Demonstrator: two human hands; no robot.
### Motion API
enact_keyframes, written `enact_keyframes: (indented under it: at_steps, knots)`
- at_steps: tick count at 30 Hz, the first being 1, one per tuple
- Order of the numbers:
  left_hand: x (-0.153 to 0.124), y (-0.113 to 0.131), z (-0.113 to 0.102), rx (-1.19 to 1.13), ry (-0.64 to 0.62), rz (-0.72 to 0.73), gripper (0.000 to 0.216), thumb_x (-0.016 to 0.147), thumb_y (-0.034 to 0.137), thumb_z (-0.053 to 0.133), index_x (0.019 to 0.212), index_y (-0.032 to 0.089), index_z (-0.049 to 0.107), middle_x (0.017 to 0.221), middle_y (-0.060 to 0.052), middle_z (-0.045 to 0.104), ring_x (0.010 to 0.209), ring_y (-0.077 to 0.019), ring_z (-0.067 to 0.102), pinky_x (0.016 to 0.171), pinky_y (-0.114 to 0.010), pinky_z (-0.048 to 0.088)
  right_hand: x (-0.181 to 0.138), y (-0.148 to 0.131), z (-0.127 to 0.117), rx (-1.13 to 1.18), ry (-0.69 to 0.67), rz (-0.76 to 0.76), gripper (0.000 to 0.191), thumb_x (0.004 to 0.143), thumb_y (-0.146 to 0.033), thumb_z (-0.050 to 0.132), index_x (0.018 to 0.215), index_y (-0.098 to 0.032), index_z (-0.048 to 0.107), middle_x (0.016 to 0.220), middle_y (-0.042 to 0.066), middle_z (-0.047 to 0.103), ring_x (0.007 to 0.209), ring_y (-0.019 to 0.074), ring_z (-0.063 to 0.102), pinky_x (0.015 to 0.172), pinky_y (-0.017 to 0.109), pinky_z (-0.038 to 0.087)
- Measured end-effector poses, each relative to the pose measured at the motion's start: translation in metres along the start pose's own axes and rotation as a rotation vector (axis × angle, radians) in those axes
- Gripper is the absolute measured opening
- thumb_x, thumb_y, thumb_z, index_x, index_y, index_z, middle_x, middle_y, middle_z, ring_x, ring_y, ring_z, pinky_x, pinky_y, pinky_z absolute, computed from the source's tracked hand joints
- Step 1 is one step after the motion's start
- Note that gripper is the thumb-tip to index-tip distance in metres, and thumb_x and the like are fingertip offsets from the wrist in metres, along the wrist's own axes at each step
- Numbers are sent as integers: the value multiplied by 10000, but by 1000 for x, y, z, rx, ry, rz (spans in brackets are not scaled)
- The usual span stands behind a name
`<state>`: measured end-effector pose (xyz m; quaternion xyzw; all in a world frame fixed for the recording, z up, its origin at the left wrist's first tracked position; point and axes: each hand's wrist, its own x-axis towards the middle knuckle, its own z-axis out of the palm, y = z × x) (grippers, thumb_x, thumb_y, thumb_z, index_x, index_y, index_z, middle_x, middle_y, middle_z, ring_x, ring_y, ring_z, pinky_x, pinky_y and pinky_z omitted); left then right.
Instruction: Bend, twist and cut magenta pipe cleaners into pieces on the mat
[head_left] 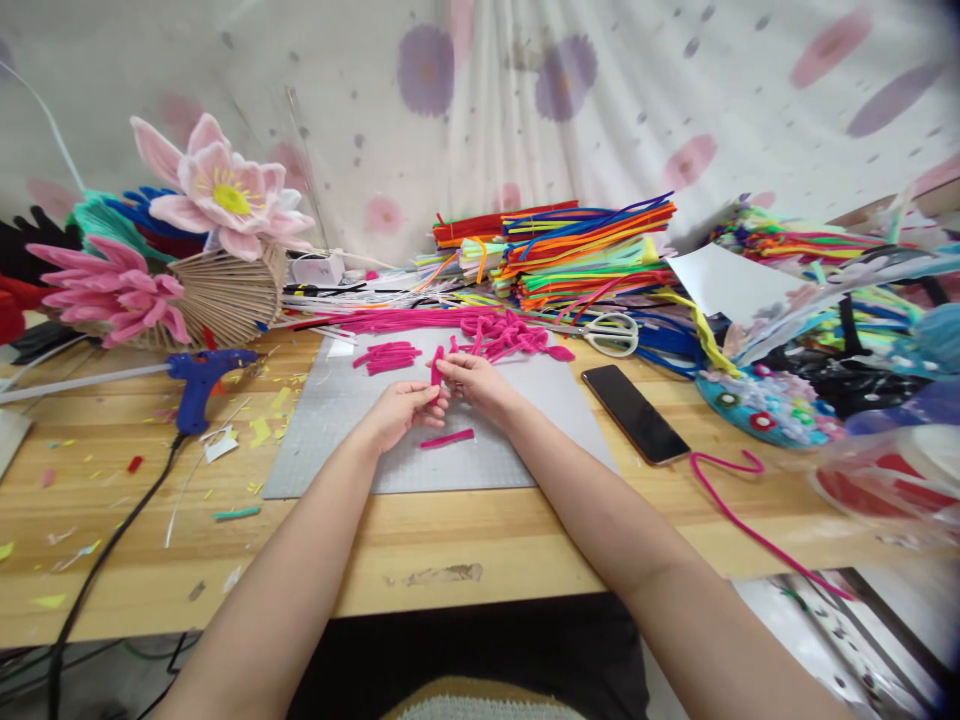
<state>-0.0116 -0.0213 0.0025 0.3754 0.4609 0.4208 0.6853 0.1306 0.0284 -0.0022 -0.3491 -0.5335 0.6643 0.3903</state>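
Observation:
Over the grey cutting mat, my left hand pinches the lower end of a short magenta pipe cleaner piece. The fingers of my right hand close on the same piece higher up, and it stands roughly upright between them. One loose magenta pipe cleaner piece lies on the mat just below my hands. Behind my left hand is a small pile of cut magenta pieces. Looped magenta shapes lie in a heap beyond my right hand.
A blue glue gun with its cord stands at left, near pipe cleaner flowers. Right of the mat lie a phone and scissors. Coloured pipe cleaner bundles are stacked at the back. A magenta pipe cleaner curves across the right edge.

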Motion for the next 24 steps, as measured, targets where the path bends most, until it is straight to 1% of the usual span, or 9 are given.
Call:
enact_keyframes:
  at_steps: [3,9,13,17,19,24]
  knots:
    - [-3,3,-2,7,-75,-66,99,727,172,626,694,84,657,598,-40,601,469,-75,536,521,-234,525,2,-2,-2,102,19,-23,356,633,-464,664,762,-133,639,479,-68,389,441,38,323,424,195,213]
    - [-6,7,-3,-17,-195,-149,86,730,162,622,686,89,639,591,-32,588,437,-54,498,494,-207,507,3,-6,-1,232,36,7,301,541,-363,745,689,-142,604,493,-71,382,446,34,295,412,198,187]
    - [-7,10,-2,-89,-270,-227,114,750,165,603,661,97,624,543,-10,545,409,-41,470,439,-178,472,3,-10,1,300,14,50,282,540,-307,755,632,-149,541,485,-80,353,434,28,271,400,191,164]
    - [-8,11,0,-117,-254,-243,123,760,163,594,656,105,624,552,-14,549,412,-34,458,404,-150,435,3,-13,3,320,44,58,285,554,-278,749,603,-149,500,513,-68,395,435,22,267,395,188,152]
    - [-7,10,0,-113,-247,-238,122,767,164,588,667,105,626,563,-18,555,422,-35,462,410,-151,437,3,-14,3,314,56,45,287,548,-277,748,595,-148,497,532,-59,426,436,21,266,395,189,148]
    - [-6,8,0,-110,-246,-187,100,774,160,575,752,94,646,638,-33,585,469,-45,502,454,-169,474,4,-15,-2,319,76,-14,316,470,-297,770,597,-142,526,523,-53,455,422,20,262,390,191,111]
